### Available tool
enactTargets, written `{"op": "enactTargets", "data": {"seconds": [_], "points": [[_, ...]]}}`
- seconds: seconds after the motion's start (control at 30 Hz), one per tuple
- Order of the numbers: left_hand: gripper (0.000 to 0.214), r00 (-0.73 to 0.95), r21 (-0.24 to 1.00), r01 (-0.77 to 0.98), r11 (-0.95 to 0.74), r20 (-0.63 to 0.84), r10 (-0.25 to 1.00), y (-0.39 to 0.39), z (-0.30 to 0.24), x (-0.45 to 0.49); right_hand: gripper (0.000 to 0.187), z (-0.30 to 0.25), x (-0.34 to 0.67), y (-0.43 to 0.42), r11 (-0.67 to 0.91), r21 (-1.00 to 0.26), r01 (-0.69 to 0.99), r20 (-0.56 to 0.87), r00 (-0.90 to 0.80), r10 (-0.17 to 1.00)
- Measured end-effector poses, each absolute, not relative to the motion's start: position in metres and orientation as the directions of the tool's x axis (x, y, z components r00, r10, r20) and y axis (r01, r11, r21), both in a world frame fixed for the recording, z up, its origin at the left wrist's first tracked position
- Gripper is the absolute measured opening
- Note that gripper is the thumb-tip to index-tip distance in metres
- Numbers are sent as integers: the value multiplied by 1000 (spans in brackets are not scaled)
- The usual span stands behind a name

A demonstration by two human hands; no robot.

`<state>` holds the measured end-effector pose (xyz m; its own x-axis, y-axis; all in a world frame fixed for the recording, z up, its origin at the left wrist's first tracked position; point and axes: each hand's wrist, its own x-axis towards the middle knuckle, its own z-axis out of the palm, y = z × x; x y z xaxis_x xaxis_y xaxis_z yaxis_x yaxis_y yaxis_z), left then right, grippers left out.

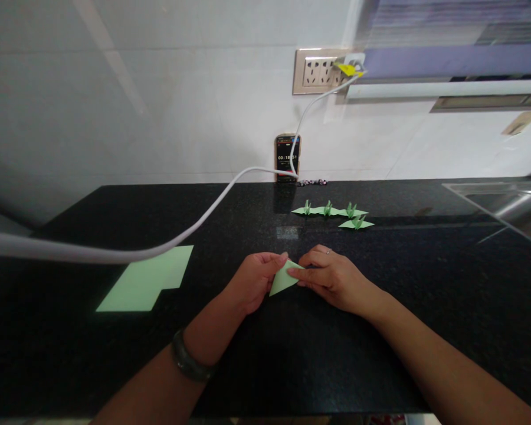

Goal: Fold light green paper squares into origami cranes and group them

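A folded piece of light green paper (284, 280), triangular in outline, is held between both hands above the black countertop. My left hand (257, 278) grips its left side, with the thumb on the upper corner. On the right side my right hand (331, 276), wearing a ring, pinches the paper with thumb and fingers. Some fingertips are hidden behind the paper. Beyond the hands stand several folded green paper cranes (328, 209), some in a row and one nearer (357, 223). Flat green paper sheets (146, 282) lie to the left.
The black countertop (230, 366) runs back to a tiled wall. A phone (284, 156) showing a timer leans there, beside a white cable (221, 203) that crosses the left side in the foreground. A socket panel (312, 72) is above; a sink (513, 206) lies at right.
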<state>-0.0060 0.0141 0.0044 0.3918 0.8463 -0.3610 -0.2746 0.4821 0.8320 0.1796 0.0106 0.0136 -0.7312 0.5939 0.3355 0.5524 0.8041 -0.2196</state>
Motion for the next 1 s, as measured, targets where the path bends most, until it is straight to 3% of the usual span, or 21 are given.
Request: {"op": "enactTargets", "data": {"seconds": [0.27,0.77,0.87,1.0], "points": [[20,284,856,-289,429,-352,892,14,0,-3,30,12,179,11,803,-240,545,336,-730,595],[19,244,893,-255,371,-312,918,15,-4,-3,29,13,178,9,792,-294,534,327,-722,609],[19,228,916,-219,335,-286,931,15,-4,-4,27,14,177,8,782,-374,499,344,-708,616],[20,212,954,-120,275,-246,946,13,-1,-4,25,13,173,7,663,-620,420,407,-550,729]]}}
